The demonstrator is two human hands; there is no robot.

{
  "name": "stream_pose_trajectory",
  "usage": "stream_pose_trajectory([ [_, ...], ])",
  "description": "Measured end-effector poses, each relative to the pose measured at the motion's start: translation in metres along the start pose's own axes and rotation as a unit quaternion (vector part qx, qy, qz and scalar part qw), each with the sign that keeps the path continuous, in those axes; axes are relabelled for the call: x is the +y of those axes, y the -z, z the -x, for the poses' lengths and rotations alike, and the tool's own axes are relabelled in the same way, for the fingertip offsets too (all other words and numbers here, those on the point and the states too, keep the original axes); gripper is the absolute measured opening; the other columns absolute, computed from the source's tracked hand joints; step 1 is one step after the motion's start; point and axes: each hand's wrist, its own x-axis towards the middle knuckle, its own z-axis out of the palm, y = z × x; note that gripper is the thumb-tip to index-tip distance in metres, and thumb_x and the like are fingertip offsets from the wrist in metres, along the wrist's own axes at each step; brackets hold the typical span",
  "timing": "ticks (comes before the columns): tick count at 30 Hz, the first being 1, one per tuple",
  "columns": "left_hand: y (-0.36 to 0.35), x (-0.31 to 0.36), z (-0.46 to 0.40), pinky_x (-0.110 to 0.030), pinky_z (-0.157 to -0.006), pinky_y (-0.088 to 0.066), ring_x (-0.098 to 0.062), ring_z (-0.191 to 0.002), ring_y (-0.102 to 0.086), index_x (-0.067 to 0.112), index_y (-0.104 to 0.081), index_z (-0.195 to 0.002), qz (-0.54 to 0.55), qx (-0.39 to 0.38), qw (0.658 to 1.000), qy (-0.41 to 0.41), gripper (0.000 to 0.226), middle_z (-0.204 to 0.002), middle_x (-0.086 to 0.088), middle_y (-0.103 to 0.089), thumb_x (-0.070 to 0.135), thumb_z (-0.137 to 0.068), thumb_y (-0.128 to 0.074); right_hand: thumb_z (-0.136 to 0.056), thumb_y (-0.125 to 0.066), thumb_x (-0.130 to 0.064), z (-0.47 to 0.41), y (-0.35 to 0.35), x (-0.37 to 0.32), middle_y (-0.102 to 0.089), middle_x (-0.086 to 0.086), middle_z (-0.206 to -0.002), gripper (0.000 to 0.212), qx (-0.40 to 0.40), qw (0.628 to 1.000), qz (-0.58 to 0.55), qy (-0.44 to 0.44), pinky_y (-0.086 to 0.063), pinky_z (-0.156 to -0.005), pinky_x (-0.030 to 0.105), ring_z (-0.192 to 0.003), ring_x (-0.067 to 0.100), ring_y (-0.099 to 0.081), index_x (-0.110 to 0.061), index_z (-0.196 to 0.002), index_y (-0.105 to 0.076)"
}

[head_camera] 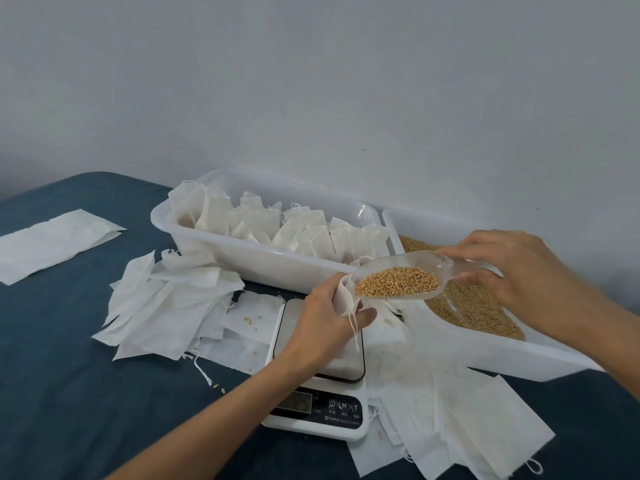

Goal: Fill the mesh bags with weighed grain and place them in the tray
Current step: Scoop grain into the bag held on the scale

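A person's left hand (pixel 325 313) grips the mouth of a white mesh bag (pixel 346 299) over the platform of a digital kitchen scale (pixel 318 372), while the right hand (pixel 502 261) holds a clear plastic scoop (pixel 401 280) by its handle, fingers curled round it, heaped with wheat grain (pixel 398 287). The scoop's lip sits at the bag's opening. Filled bags (pixel 284 226) stand in the white tray (pixel 242 258) behind; the grain bin (pixel 485 344) lies to the right. Empty bags (pixel 166 306) litter the blue-covered table (pixel 69 375). The bag's mouth looks narrow, though partly hidden, so a quick tilt could spill grain onto the scale and skew the reading
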Motion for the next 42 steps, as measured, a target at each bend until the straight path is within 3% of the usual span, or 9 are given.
stream_pose_trajectory([
  [2, 0.0001, 0.0011, 0.0006, -0.026, -0.080, -0.052, -0.003, -0.079, -0.063, 0.025, -0.069, -0.103, -0.014, 0.001, 1.000, -0.001, 0.026, -0.078, 0.021, -0.067, 0.011, -0.084, -0.081, -0.086, -0.076, -0.006, 0.0010, 0.0022, -0.0001, -0.069, -0.012, -0.096, 0.037, -0.001, 1.000, 0.000, 0.002, -0.037, -0.080, 0.012, -0.087, 0.008, -0.060, -0.021, -0.120, -0.074],
  [6, -0.0013, 0.0051, 0.0020, -0.041, -0.093, -0.057, -0.011, -0.087, -0.068, 0.022, -0.071, -0.114, -0.018, 0.001, 1.000, -0.005, 0.034, -0.088, 0.015, -0.069, 0.020, -0.081, -0.079, -0.085, -0.077, -0.007, 0.0002, 0.0025, -0.0015, -0.070, -0.009, -0.096, 0.037, -0.007, 1.000, 0.008, 0.010, -0.039, -0.079, 0.018, -0.087, 0.011, -0.063, -0.018, -0.119, -0.074],
  [9, -0.0018, 0.0055, 0.0019, -0.043, -0.092, -0.057, -0.011, -0.085, -0.066, 0.021, -0.070, -0.113, -0.019, -0.002, 1.000, -0.014, 0.031, -0.087, 0.012, -0.069, 0.019, -0.083, -0.080, -0.084, -0.077, -0.008, -0.0006, 0.0024, -0.0017, -0.070, -0.008, -0.095, 0.036, -0.005, 1.000, 0.015, 0.014, -0.039, -0.082, 0.027, -0.085, 0.011, -0.062, -0.018, -0.119, -0.074],
  [16, -0.0029, 0.0072, 0.0031, -0.046, -0.097, -0.057, -0.011, -0.090, -0.066, 0.027, -0.069, -0.116, -0.033, -0.005, 0.999, -0.013, 0.041, -0.087, 0.019, -0.068, 0.035, -0.076, -0.077, -0.084, -0.078, -0.009, -0.0029, 0.0007, -0.0019, -0.070, -0.010, -0.096, 0.039, -0.004, 1.000, 0.022, 0.013, -0.038, -0.081, 0.025, -0.086, 0.010, -0.061, -0.022, -0.120, -0.074],
  [19, -0.0028, 0.0069, 0.0027, -0.049, -0.100, -0.056, -0.012, -0.098, -0.069, 0.030, -0.069, -0.119, -0.029, -0.007, 1.000, -0.006, 0.043, -0.097, 0.017, -0.072, 0.036, -0.077, -0.078, -0.084, -0.077, -0.009, -0.0031, 0.0010, -0.0032, -0.069, -0.010, -0.095, 0.039, -0.005, 1.000, 0.025, 0.013, -0.036, -0.079, 0.022, -0.084, 0.010, -0.060, -0.023, -0.121, -0.073],
  [22, -0.0028, 0.0065, 0.0019, -0.050, -0.103, -0.055, -0.014, -0.107, -0.070, 0.031, -0.068, -0.121, -0.016, -0.010, 1.000, 0.003, 0.044, -0.108, 0.014, -0.074, 0.034, -0.079, -0.080, -0.085, -0.076, -0.009, -0.0028, 0.0009, -0.0044, -0.069, -0.008, -0.097, 0.038, -0.005, 1.000, 0.029, 0.009, -0.034, -0.086, 0.030, -0.088, 0.012, -0.061, -0.022, -0.121, -0.073],
  [29, -0.0034, 0.0074, 0.0030, -0.039, -0.098, -0.058, -0.009, -0.101, -0.072, 0.027, -0.071, -0.114, 0.004, -0.015, 1.000, 0.004, 0.038, -0.099, 0.014, -0.075, 0.033, -0.077, -0.079, -0.086, -0.076, -0.008, -0.0038, -0.0005, -0.0055, -0.071, -0.005, -0.099, 0.039, -0.007, 1.000, 0.026, 0.004, -0.036, -0.087, 0.030, -0.091, 0.017, -0.064, -0.021, -0.122, -0.073],
  [36, -0.0018, 0.0075, 0.0013, -0.014, -0.078, -0.048, 0.000, -0.084, -0.068, 0.020, -0.072, -0.106, 0.014, -0.010, 1.000, -0.004, 0.028, -0.085, 0.018, -0.071, 0.028, -0.080, -0.078, -0.087, -0.074, -0.006, -0.0020, -0.0019, -0.0065, -0.069, -0.007, -0.096, 0.039, -0.008, 1.000, 0.013, 0.000, -0.037, -0.083, 0.026, -0.086, 0.008, -0.056, -0.021, -0.123, -0.072],
  [42, 0.0006, 0.0059, 0.0006, -0.013, -0.073, -0.045, -0.001, -0.080, -0.063, 0.019, -0.074, -0.100, 0.006, -0.012, 1.000, -0.014, 0.013, -0.082, 0.016, -0.071, 0.014, -0.089, -0.079, -0.088, -0.074, -0.007, -0.0015, 0.0001, -0.0080, -0.070, -0.007, -0.097, 0.038, -0.016, 1.000, 0.005, -0.005, -0.041, -0.084, 0.030, -0.087, 0.007, -0.057, -0.021, -0.123, -0.073],
])
